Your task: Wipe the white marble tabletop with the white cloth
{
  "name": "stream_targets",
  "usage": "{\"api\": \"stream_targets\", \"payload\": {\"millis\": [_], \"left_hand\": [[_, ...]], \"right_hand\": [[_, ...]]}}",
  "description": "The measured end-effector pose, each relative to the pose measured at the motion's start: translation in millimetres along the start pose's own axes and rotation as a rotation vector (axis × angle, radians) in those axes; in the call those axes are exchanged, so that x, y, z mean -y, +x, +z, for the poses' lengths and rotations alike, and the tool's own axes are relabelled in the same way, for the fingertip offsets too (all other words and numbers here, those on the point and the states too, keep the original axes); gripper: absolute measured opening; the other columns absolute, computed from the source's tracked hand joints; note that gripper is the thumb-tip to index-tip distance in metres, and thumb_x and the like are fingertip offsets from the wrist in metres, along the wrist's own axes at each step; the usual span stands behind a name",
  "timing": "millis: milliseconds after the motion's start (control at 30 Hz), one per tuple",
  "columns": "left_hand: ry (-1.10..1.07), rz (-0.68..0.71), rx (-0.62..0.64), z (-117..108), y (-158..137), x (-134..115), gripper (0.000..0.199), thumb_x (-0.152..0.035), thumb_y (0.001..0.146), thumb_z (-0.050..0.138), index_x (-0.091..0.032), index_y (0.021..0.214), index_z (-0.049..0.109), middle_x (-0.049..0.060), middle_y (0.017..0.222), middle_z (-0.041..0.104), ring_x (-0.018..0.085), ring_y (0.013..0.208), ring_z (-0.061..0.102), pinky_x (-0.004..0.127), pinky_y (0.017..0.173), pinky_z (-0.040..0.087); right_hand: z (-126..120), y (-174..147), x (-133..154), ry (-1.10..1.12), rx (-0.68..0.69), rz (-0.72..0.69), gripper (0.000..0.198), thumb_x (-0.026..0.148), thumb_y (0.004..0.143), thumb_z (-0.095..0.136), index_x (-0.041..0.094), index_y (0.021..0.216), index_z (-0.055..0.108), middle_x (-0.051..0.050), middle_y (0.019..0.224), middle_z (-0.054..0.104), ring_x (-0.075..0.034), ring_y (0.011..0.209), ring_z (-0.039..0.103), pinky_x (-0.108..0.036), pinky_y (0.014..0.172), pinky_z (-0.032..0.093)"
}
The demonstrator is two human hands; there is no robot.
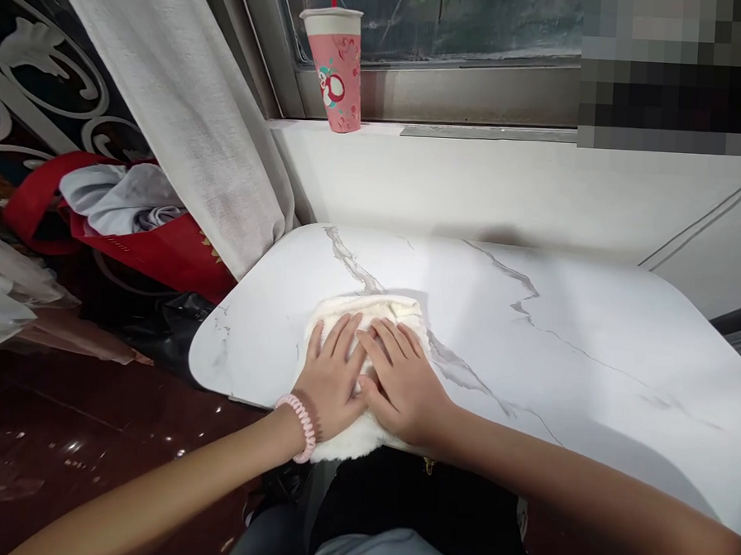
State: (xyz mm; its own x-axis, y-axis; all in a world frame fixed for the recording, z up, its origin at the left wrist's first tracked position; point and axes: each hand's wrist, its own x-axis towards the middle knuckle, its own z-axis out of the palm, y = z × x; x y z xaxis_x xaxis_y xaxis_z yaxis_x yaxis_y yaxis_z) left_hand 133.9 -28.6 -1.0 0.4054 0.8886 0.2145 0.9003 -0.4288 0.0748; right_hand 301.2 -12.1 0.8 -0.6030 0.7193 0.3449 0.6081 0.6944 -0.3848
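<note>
A cream-white fluffy cloth [369,304] lies near the front edge of a white marble-patterned table [504,334], its lower end reaching over the edge. My left hand [333,383] rests flat on the left part of the cloth, fingers stretched out and pointing away from me. A pink coil band [300,427] circles that wrist. Flat on the right part of the cloth is my right hand [405,383], its fingers out and its thumb close against the left hand. Both palms cover the middle of the cloth, so what is beneath them is hidden.
On the window sill stands a pink paper cup [340,77] with a red straw. A pale curtain [180,110] hangs at the table's left end. Beyond it sits a red bag [154,254] with light fabric inside. A white wall [450,186] runs behind the table.
</note>
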Motion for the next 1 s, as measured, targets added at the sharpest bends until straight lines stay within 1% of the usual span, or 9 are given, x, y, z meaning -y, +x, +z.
{"api": "stream_targets", "payload": {"millis": [133, 267, 400, 533, 633, 767, 900, 1000], "left_hand": [[-0.021, 0.01, 0.016, 3, 19, -4, 0.063, -0.039, 0.089, 0.039, -0.014, 0.146, 0.038, 0.02, 0.154, 0.035, 0.037, 0.144, 0.027, 0.063, 0.116, 0.015], [-0.029, 0.029, 0.077, 6, 50, -3, 0.063, -0.041, 0.09, 0.039, -0.011, 0.145, 0.041, 0.021, 0.154, 0.034, 0.037, 0.144, 0.028, 0.063, 0.116, 0.014], [-0.007, 0.018, 0.137, 10, 93, 0, 0.062, -0.039, 0.091, 0.039, -0.011, 0.147, 0.037, 0.018, 0.156, 0.032, 0.033, 0.145, 0.025, 0.06, 0.118, 0.012], [0.031, -0.001, 0.185, 15, 142, 10, 0.063, -0.038, 0.092, 0.04, -0.012, 0.149, 0.033, 0.017, 0.157, 0.029, 0.031, 0.147, 0.022, 0.058, 0.119, 0.011], [0.057, 0.0, 0.183, 22, 177, 21, 0.062, -0.037, 0.093, 0.039, -0.013, 0.149, 0.032, 0.016, 0.158, 0.029, 0.029, 0.147, 0.022, 0.056, 0.119, 0.011], [0.07, 0.006, 0.152, 34, 218, 33, 0.06, -0.037, 0.094, 0.036, -0.013, 0.149, 0.032, 0.015, 0.157, 0.03, 0.028, 0.147, 0.023, 0.054, 0.119, 0.013], [0.062, 0.025, 0.113, 44, 247, 36, 0.057, -0.036, 0.094, 0.036, -0.015, 0.147, 0.034, 0.015, 0.156, 0.033, 0.028, 0.145, 0.026, 0.055, 0.118, 0.015], [0.057, 0.038, 0.108, 47, 260, 35, 0.056, -0.036, 0.095, 0.035, -0.015, 0.147, 0.035, 0.015, 0.156, 0.034, 0.028, 0.145, 0.027, 0.054, 0.118, 0.015]], "right_hand": [[-7, 2, -15, -0.004, -0.022, 0.007, 0.054, 0.034, 0.095, 0.038, 0.007, 0.142, 0.045, -0.02, 0.146, 0.045, -0.03, 0.14, 0.035, -0.054, 0.118, 0.025], [-9, 9, -36, -0.036, -0.069, 0.044, 0.053, 0.032, 0.096, 0.035, 0.007, 0.141, 0.046, -0.02, 0.144, 0.048, -0.03, 0.137, 0.038, -0.052, 0.117, 0.026], [-12, 28, -68, -0.078, -0.099, 0.082, 0.052, 0.031, 0.096, 0.033, 0.007, 0.141, 0.046, -0.019, 0.143, 0.048, -0.03, 0.135, 0.039, -0.052, 0.116, 0.026], [-16, 59, -105, -0.111, -0.094, 0.102, 0.05, 0.03, 0.095, 0.035, 0.009, 0.139, 0.047, -0.018, 0.14, 0.05, -0.03, 0.133, 0.04, -0.05, 0.114, 0.026], [-18, 84, -132, -0.111, -0.096, 0.129, 0.049, 0.03, 0.095, 0.035, 0.01, 0.138, 0.047, -0.017, 0.138, 0.051, -0.029, 0.131, 0.041, -0.047, 0.113, 0.027], [-20, 108, -164, -0.082, -0.146, 0.171, 0.048, 0.027, 0.094, 0.035, 0.012, 0.138, 0.047, -0.014, 0.138, 0.053, -0.027, 0.129, 0.043, -0.043, 0.112, 0.028], [-24, 119, -186, -0.054, -0.183, 0.205, 0.046, 0.025, 0.093, 0.037, 0.015, 0.135, 0.05, -0.012, 0.136, 0.055, -0.025, 0.129, 0.044, -0.041, 0.112, 0.028], [-27, 120, -195, -0.041, -0.219, 0.245, 0.046, 0.026, 0.093, 0.037, 0.015, 0.136, 0.05, -0.011, 0.137, 0.055, -0.025, 0.13, 0.044, -0.041, 0.113, 0.028]]}}
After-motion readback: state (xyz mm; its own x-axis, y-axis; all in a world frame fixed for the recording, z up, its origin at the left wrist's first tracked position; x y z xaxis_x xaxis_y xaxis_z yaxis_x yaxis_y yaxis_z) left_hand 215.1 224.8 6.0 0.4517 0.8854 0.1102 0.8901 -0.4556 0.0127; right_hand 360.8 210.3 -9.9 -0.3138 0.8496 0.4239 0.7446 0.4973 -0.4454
